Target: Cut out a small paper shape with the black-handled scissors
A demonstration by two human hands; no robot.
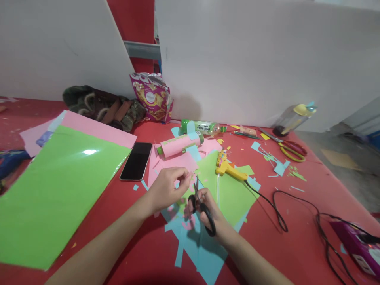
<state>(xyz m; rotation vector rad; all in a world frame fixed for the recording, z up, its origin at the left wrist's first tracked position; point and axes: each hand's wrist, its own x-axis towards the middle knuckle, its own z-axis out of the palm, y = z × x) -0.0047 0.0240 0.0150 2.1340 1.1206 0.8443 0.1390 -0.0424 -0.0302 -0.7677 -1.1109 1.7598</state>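
Observation:
My right hand (209,209) grips a pair of black-handled scissors (196,190), the blades pointing up and away from me. Just left of the blade tips, my left hand (169,186) is closed in a pinch. Something tiny and pinkish seems to show at its fingertips, too small to make out. Beneath both hands lie light blue paper (204,249) and green paper (234,198), strewn with small pink scraps. A yellow hot glue gun (230,168) rests on the green sheet. Beyond my left hand, a bottle wrapped in pink paper (178,145) lies on its side.
A phone (135,161) and large green sheets (68,186) lie on the left. At the back are a snack bag (152,97), a green-capped bottle (204,127) and larger scissors (289,148). A black cord (279,217) crosses the red table towards a purple box (358,245).

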